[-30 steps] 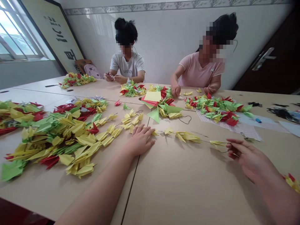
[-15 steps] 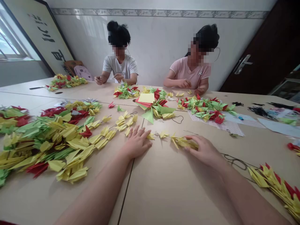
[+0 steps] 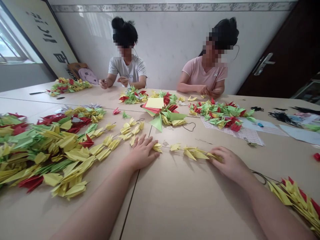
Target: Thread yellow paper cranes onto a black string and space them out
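Observation:
A string of yellow paper cranes (image 3: 196,153) runs across the table (image 3: 172,196) between my hands. My left hand (image 3: 143,154) lies flat on it, fingers spread, with a few cranes showing beside the fingertips. At the string's right end, the fingers of my right hand (image 3: 228,164) are closed on yellow cranes, partly hidden by the hand. Beyond the right hand, dark cord leads to a strung bundle of yellow and red cranes (image 3: 296,201). A thin needle-like piece (image 3: 203,141) lies just behind the string.
A large heap of yellow, green and red cranes (image 3: 67,146) covers the left side. Paper squares (image 3: 155,103) and more cranes (image 3: 220,113) lie farther back. Two people (image 3: 128,70) sit across the table, hands busy. Black cords (image 3: 283,117) and paper sheets (image 3: 298,133) are at right.
My right hand has slid to the right along the string, and the yellow cranes between my hands are more spread out. My left hand stays pressed on the string. The view has shifted slightly.

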`<control>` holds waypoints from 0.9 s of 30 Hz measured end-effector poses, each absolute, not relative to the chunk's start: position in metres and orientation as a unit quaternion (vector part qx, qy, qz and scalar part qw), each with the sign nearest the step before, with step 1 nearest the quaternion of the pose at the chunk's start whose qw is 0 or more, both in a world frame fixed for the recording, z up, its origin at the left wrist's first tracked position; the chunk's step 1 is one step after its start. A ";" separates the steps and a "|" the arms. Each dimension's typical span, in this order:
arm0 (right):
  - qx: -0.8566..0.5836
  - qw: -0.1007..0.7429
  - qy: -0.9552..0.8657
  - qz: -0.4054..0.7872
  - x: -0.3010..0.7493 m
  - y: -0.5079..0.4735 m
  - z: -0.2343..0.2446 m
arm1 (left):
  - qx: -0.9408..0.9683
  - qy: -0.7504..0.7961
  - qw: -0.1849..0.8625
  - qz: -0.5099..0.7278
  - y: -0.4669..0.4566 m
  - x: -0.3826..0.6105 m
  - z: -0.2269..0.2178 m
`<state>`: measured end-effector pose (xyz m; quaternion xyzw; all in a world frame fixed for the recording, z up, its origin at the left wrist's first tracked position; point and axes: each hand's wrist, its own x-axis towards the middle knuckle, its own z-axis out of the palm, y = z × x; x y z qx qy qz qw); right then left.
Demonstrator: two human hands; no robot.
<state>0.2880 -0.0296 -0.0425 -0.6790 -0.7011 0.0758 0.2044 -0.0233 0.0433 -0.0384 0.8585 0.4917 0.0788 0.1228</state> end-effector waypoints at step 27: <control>-0.660 0.342 -0.652 -0.147 0.294 -0.034 -0.035 | 0.673 0.645 0.062 0.358 0.074 -0.056 -0.038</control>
